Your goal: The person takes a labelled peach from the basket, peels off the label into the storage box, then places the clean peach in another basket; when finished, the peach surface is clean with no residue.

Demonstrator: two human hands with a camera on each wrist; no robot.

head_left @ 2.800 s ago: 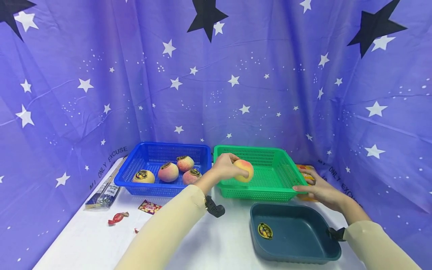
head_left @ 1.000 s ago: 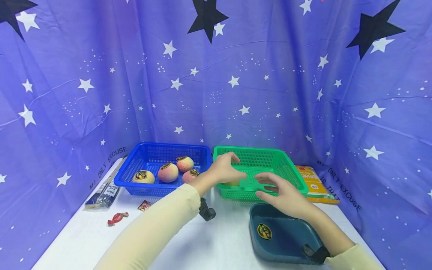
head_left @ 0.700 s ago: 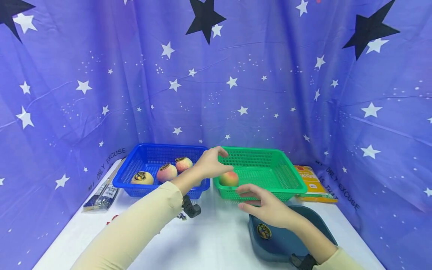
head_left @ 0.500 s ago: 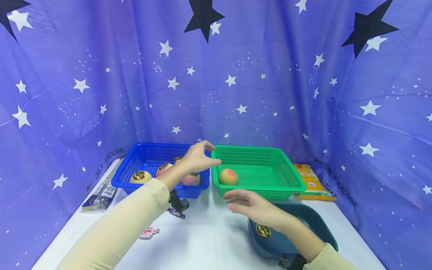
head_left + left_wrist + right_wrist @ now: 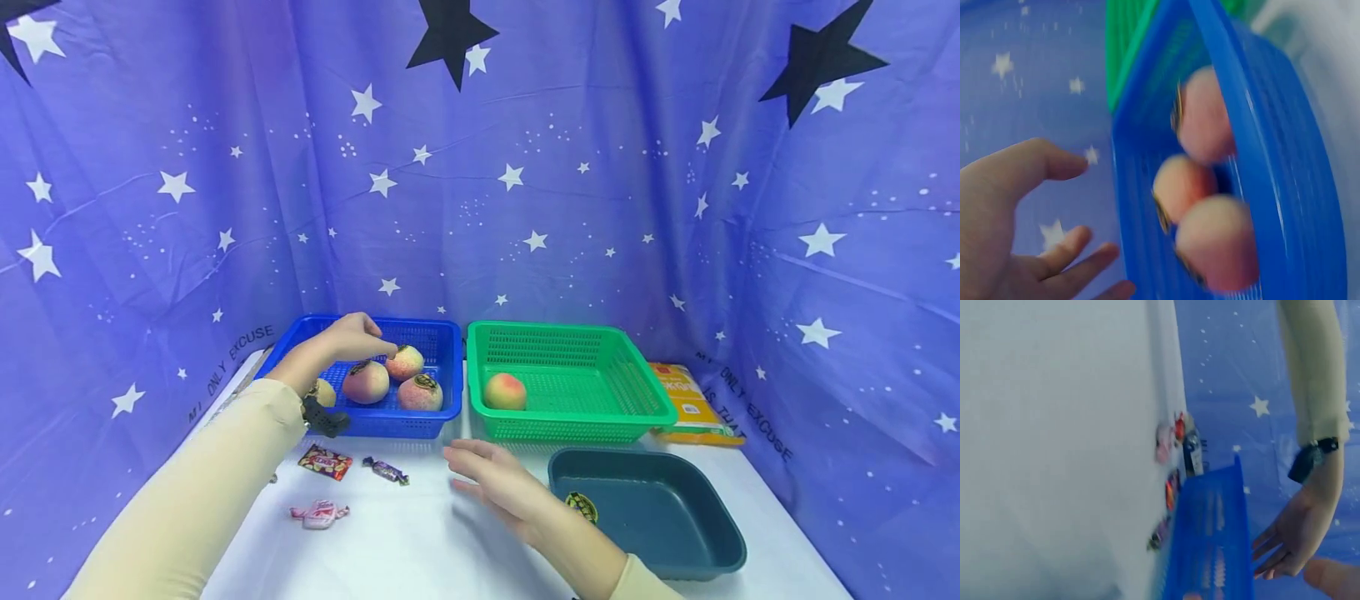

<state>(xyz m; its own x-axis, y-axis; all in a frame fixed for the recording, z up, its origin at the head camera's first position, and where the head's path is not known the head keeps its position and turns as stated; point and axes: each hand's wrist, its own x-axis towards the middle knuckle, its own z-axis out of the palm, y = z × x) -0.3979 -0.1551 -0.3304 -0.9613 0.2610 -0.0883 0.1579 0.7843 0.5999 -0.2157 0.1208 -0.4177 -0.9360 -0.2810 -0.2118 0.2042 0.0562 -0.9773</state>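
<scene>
My left hand (image 5: pixel 339 343) hovers over the blue basket (image 5: pixel 452 407), fingers and thumb spread with nothing between them. Inside that basket lie several peaches with dark stickers; one peach (image 5: pixel 366 382) is just below the hand, another peach (image 5: pixel 406 362) near its fingertips, a third peach (image 5: pixel 420 392) at the front right. A sticker-free peach (image 5: pixel 505 392) sits at the left end of the green basket (image 5: pixel 570 431). My right hand (image 5: pixel 498 483) holds nothing, its fingers relaxed above the white table in front of the gap between the baskets.
A dark teal bin (image 5: pixel 660 508) with a sticker (image 5: pixel 582 505) inside stands at the front right. Candies, including a pink one (image 5: pixel 320 514), a purple one (image 5: pixel 386 470) and a red packet (image 5: pixel 326 462), lie before the blue basket. An orange package (image 5: pixel 690 408) lies right of the green basket.
My left hand let go of a peach in the green basket, then moved left over the blue basket. My right hand left the green basket's right rim and moved left over the table.
</scene>
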